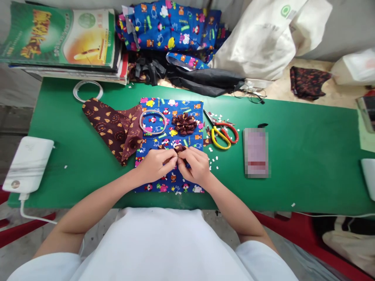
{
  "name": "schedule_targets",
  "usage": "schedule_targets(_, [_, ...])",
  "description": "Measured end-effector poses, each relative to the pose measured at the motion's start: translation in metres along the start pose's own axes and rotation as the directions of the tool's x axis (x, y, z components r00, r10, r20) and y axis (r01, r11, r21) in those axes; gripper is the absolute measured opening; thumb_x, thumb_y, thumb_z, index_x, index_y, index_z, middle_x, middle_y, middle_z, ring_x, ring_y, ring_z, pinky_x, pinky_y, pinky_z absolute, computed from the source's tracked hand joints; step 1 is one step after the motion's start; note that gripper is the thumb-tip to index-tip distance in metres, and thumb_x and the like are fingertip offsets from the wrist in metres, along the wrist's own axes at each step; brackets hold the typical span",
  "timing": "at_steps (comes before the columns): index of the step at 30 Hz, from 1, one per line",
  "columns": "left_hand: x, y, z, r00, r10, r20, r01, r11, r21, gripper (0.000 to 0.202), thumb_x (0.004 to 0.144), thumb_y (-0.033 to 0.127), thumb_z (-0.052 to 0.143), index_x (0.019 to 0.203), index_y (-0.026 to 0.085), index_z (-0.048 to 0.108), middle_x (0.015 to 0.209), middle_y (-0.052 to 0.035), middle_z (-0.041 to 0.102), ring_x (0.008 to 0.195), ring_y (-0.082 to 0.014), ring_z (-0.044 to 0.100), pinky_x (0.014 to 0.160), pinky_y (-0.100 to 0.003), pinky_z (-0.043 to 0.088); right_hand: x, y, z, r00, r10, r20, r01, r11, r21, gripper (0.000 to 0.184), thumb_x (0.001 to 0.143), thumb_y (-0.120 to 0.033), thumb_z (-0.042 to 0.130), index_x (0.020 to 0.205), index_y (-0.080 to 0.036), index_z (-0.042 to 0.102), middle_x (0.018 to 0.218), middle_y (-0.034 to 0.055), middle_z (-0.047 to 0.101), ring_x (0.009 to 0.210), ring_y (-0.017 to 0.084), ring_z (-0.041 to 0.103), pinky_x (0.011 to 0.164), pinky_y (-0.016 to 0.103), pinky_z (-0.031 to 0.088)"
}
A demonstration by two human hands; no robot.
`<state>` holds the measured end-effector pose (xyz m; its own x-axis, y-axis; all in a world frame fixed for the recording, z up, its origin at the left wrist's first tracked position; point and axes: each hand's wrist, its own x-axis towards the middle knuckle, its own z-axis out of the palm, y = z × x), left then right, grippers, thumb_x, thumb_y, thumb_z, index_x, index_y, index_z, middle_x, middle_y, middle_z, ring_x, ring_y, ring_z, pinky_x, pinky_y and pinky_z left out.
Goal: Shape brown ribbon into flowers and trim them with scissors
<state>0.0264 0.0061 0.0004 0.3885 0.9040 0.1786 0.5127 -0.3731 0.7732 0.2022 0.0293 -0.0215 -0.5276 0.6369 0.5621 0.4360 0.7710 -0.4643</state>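
Fabric point(181, 148), brown and printed, bunches at the meeting point of two hands, low over a blue printed cloth point(170, 183). Visible part shows just beyond the fingertips and seems to run sideways, left to right; most is hidden, so its true long axis cannot be told. Left hand point(158, 166) comes from the left, right hand point(195, 166) from the right, tips nearly touching; neither is clearly nearer. Both are closed in thumb-and-finger pinches, apparently on the fabric; whether a needle or thread is held too cannot be told.

Directly beyond, a gathered brown rosette point(185, 124) lies on the blue cloth. Clear ring point(141, 124) to its left, beside a larger brown cloth point(114, 125). Scissors point(221, 134) on the right, blades pointing away from the person, paper scraps point(216, 158) scattered near. Nothing stands between the fingertips.
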Motion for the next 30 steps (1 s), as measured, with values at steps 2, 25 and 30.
schedule_targets(2, [-0.0003, -0.0009, 0.0002, 1.0, 0.003, 0.007, -0.003, 1.0, 0.011, 0.02, 0.09, 0.021, 0.044, 0.075, 0.017, 0.057, 0.059, 0.0033, 0.057, 0.051, -0.0066, 0.048, 0.054, -0.017, 0.037, -0.0003, 0.0011, 0.0007, 1.0, -0.022, 0.006, 0.022, 0.999, -0.028, 0.011, 0.08, -0.01, 0.053, 0.077, -0.021, 0.05, 0.064, 0.0008, 0.062, 0.058, 0.013, 0.048, 0.056, 0.027, 0.041])
schedule_targets(25, [0.0044, -0.0061, -0.001, 0.997, -0.003, 0.078, 0.012, 0.995, -0.104, 0.021, 0.089, 0.021, 0.046, 0.078, 0.014, 0.063, 0.057, 0.0041, 0.054, 0.05, -0.005, 0.045, 0.052, -0.016, 0.034, -0.0034, 0.0013, 0.0029, 0.998, -0.026, -0.055, 0.02, 0.995, -0.097, 0.016, 0.075, -0.009, 0.054, 0.07, -0.022, 0.046, 0.056, -0.003, 0.057, 0.052, 0.011, 0.047, 0.052, 0.025, 0.04])
schedule_targets(30, [0.0037, -0.0027, -0.0027, 0.996, -0.074, 0.045, 0.08, 0.987, -0.141, 0.021, 0.09, 0.022, 0.045, 0.078, 0.014, 0.061, 0.055, 0.0055, 0.05, 0.048, -0.0045, 0.042, 0.05, -0.016, 0.033, -0.0012, -0.0005, -0.0007, 1.0, 0.015, -0.019, -0.015, 1.0, -0.001, 0.011, 0.08, -0.01, 0.052, 0.077, -0.02, 0.049, 0.063, 0.0003, 0.06, 0.056, 0.012, 0.049, 0.055, 0.026, 0.042])
